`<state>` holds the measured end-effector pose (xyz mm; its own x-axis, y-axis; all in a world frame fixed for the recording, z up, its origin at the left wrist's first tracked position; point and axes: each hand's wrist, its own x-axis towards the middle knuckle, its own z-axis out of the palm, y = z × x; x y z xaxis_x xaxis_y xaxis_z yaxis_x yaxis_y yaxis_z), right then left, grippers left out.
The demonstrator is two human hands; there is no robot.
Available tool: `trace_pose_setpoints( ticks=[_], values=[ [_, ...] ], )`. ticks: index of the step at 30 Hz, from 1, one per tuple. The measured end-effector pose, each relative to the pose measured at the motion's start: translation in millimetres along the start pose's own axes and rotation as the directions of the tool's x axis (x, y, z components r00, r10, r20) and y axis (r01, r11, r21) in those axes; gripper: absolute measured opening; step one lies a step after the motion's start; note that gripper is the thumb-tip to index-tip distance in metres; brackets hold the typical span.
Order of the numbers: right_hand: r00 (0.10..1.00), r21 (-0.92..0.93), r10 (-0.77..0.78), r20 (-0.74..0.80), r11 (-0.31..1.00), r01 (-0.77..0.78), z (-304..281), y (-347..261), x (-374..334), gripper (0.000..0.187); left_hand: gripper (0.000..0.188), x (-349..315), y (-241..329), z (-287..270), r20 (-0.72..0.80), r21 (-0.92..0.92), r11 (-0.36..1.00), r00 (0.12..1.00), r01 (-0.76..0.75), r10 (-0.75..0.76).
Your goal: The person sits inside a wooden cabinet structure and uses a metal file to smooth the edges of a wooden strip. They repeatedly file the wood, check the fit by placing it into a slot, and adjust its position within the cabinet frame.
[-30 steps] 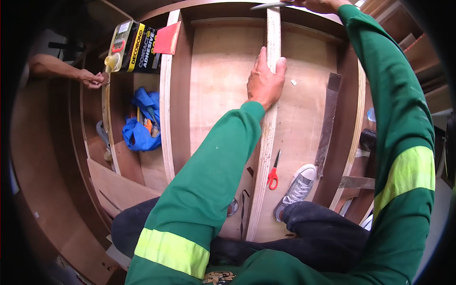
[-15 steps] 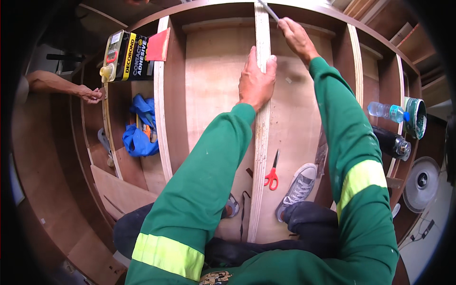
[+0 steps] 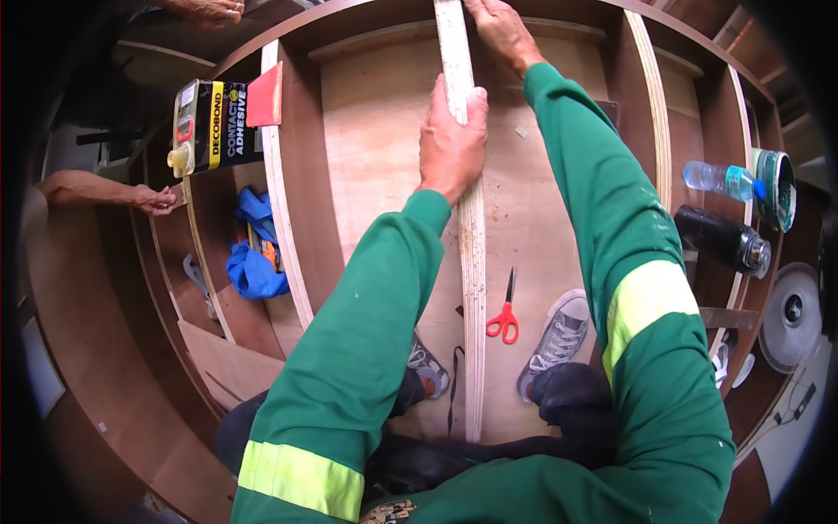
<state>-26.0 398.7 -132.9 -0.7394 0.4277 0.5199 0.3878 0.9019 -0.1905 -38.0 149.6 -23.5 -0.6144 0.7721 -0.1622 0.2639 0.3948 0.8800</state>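
My left hand (image 3: pixel 452 147) is closed over the raw plywood edge of a middle divider (image 3: pixel 472 262), fingers along its left side and thumb on its right. Farther along the same edge, my right hand (image 3: pixel 504 37) sits at the picture's upper rim with its fingers curled. The thin grey tool it held in the earlier frame is out of the picture now, and its fingertips are partly cut off. Red-handled scissors (image 3: pixel 504 325) lie on the panel right of the divider. Beside them is my right shoe (image 3: pixel 559 336).
A can of contact adhesive (image 3: pixel 214 127) and a red scraper-like piece (image 3: pixel 265 96) rest on the left divider. Blue cloth (image 3: pixel 256 271) lies below. A water bottle (image 3: pixel 720 181), dark flask (image 3: pixel 723 240) and fan (image 3: pixel 790 316) are rightward. Another person's hand (image 3: pixel 157 200) touches the left edge.
My right hand has moved up and left along the divider, taking the grey tool out of the picture. My left hand keeps its grip. Another hand shows more at the upper left.
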Motion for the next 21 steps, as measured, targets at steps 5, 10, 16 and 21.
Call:
trace_pose_setpoints(
  ticks=[5,10,16,21],
  values=[
    [0.861,0.597,0.429,0.274,0.625,-0.502,-44.8,-71.6,9.6,0.037,0.067,-1.7,-14.0,-21.5,-0.092,0.027,0.999,0.995,0.035,-0.033],
    [0.987,0.206,0.139,-0.084,0.971,-0.120,-26.5,-37.2,11.6,0.034,0.071,-7.9,6.5,-15.0,0.027,-0.023,0.999,0.999,0.027,-0.026],
    [0.870,0.579,0.386,0.307,0.650,-0.493,-70.0,-98.7,2.6,0.038,0.073,-6.1,-19.9,-25.1,-0.061,0.055,0.996,0.995,0.077,-0.073],
    [0.832,0.570,0.449,0.326,0.609,-0.552,-111.8,-129.1,-73.7,0.032,0.073,-20.5,-10.1,-21.9,0.002,-0.132,0.991,1.000,-0.009,0.010]
  ],
)
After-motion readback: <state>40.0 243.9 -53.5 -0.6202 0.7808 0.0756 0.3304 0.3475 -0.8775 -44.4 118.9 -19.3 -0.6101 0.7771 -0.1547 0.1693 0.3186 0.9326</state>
